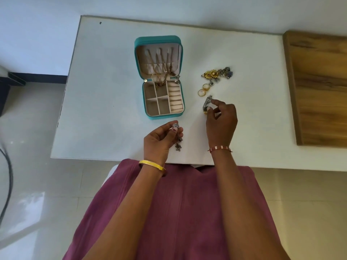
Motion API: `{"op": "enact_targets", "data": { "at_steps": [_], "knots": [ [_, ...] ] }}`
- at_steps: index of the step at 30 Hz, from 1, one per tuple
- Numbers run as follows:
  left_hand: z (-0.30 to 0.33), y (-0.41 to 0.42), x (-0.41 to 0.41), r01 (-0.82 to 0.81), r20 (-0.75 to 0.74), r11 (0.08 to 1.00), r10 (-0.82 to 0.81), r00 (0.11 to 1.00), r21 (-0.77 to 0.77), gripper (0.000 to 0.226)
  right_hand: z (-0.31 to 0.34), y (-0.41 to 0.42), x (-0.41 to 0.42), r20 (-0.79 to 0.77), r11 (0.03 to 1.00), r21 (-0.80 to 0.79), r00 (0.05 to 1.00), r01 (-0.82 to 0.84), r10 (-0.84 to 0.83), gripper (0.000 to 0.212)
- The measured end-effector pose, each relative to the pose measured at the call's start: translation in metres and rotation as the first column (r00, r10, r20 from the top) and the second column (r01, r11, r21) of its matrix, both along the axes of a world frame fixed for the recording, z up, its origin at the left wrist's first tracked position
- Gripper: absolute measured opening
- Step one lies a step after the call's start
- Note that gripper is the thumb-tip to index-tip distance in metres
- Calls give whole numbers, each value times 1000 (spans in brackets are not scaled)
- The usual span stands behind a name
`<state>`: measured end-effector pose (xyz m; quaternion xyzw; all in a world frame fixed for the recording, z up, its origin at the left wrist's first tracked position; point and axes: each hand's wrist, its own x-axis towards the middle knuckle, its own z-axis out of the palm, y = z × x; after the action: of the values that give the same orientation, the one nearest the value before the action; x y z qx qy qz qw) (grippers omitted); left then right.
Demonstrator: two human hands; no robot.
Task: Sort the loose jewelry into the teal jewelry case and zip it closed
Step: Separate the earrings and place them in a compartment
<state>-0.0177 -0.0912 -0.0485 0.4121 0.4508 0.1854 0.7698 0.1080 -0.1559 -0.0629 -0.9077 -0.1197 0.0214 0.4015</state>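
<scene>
Teal jewelry case (159,42) lies open on white table (105,91). Dangly silver earring (177,136) is pinched by left hand (159,141) just below case; another silver piece (207,104) is pinched by right hand (221,121). Loose jewelry pile (216,74) & gold rings (203,90) sit to case's right.

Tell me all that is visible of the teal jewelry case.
The teal jewelry case lies open on the white table, unzipped. Its lid stands up and back, with chains hanging on its pale lining. The base holds beige square compartments on the left and ring rolls on the right. No hand touches it.
</scene>
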Motion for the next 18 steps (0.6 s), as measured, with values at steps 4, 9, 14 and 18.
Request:
{"op": "enact_targets", "data": {
  "at_steps": [4,9,14,18],
  "knots": [
    [-2,3,4,6,-10,1000,-6,1000,7,23,-4,-2,1,16,998,-44,999,-40,40,21],
    [-3,3,7,-8,-29,1000,8,1000,0,24,-6,-3,4,22,999,-20,999,-37,37,11],
    [-2,4,7,-23,-3,999,23,1000,-40,22,6,-3,4,-20,982,187,1000,-3,6,8],
    [1,7,7,-49,37,991,54,998,-128,17,21,-3,8,-193,940,341,980,30,39,6]
  ]
}}
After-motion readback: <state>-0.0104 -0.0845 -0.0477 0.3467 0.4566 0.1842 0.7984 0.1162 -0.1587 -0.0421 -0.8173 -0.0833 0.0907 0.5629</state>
